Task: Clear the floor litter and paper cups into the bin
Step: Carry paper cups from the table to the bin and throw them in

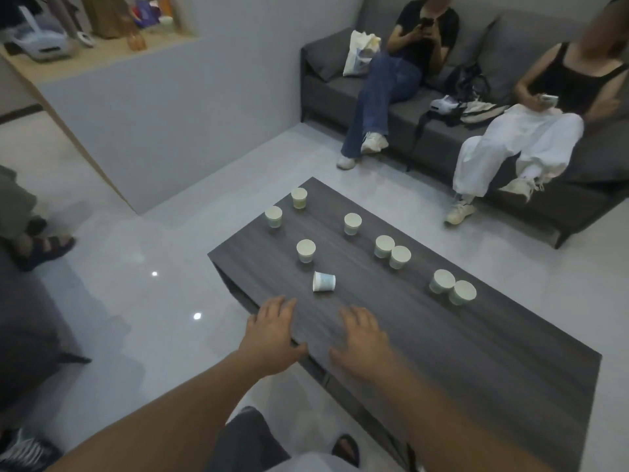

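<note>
Left hand (272, 335) and right hand (362, 345) reach palm-down over the near edge of the dark wood-grain table (476, 352), fingers straight, loosely spread, holding nothing. Just beyond them lies 1 tipped paper cup (324, 281) (print too blurred to read). 8 upright cups (306, 251) stand scattered farther along. Pale floor (153, 240) runs down the table's left side, and 2 seated people (405, 63) occupy the grey sofa (323, 86) behind.

I see my left hand (272, 335) and right hand (364, 342) reaching out palm down, fingers straight, over the near corner of the dark wood-grain table (476, 352); I cannot tell whether they touch it. Just beyond the fingertips a tipped cup (324, 281) lies on its side, and eight upright cups (306, 251) stand scattered farther along. Two people (401, 80) sit on the grey sofa (578, 206) behind.
</note>
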`<state>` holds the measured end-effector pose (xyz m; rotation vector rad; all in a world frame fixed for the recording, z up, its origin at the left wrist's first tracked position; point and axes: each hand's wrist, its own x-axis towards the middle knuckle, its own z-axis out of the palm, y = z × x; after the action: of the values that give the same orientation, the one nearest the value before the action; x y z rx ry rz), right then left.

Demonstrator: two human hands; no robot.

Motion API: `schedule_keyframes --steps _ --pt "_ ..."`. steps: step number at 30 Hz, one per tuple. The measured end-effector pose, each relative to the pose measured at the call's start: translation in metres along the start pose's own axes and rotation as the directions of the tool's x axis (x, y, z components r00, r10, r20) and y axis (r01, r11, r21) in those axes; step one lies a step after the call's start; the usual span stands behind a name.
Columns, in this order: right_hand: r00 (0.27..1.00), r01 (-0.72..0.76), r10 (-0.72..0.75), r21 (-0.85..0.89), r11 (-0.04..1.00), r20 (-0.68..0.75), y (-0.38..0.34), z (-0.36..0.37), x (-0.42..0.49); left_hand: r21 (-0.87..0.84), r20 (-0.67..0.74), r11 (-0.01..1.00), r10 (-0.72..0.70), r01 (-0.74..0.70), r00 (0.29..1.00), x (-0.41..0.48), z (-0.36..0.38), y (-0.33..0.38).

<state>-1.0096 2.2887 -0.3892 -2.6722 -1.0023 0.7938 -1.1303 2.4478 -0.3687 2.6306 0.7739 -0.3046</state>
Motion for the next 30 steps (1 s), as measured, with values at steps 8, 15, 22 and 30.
schedule_keyframes --steps 8,15,22,30 --pt "0.986 -0.149 0.150 -0.011 0.989 0.074 -0.021 -0.002 0.116 -0.059 0.150 0.996 0.068 -0.060 0.986 0.132 -0.017 -0.052" --pt "0.938 -0.312 0.311 -0.018 0.950 0.153 -0.025 0.008 0.217 -0.119 0.321 0.988 0.136 -0.103 0.937 0.234 -0.005 -0.106" --pt "0.940 -0.330 0.323 0.049 0.943 0.110 0.008 0.065 0.311 -0.176 0.428 0.981 0.154 -0.085 0.890 0.315 0.061 -0.127" --pt "0.937 -0.349 0.343 0.128 0.929 0.066 0.039 0.130 0.363 -0.324 0.438 0.946 0.149 0.001 0.887 0.366 0.124 -0.127"
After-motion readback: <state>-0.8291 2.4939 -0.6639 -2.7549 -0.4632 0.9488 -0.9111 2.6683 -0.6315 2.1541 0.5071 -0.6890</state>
